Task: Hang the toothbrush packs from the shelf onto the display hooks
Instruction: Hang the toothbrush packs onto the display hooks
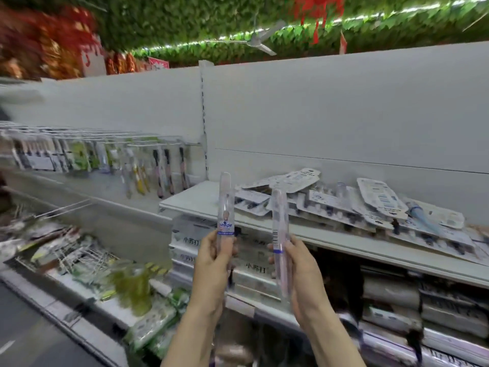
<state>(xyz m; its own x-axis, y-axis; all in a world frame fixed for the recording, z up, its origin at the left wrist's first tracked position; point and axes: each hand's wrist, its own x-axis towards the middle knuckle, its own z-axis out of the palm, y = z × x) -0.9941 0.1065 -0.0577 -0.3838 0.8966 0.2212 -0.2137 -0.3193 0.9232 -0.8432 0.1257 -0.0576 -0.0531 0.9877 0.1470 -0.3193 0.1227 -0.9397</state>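
1. The left side of the view is smeared by motion blur: the hanging packs point(105, 160) on the display hooks point(87, 135) show only as streaks of green, yellow and black, and their print cannot be read.
2. The goods in the lower left bins are too blurred to name; the forearms are cut off by the bottom edge.
3. The left hand point(214, 263) has its grip curled round the lower part of a clear toothbrush tube point(225, 207), held upright; its lower end is hidden behind the palm.
4. That tube carries a label with blue letters and a small figure, too soft to read with certainty.
5. The right hand point(299, 276) has its grip closed round a second clear tube point(279, 234), also upright, showing a barcode strip and a blue band.
6. The two tubes stand near each other, apart.
7. Behind them a heap of toothbrush packs point(344, 205) lies flat on the shelf point(195, 200), overlapping; their card print is illegible.
8. Boxes point(254, 268) under the shelf bear Chinese characters, partly hidden by the hands.
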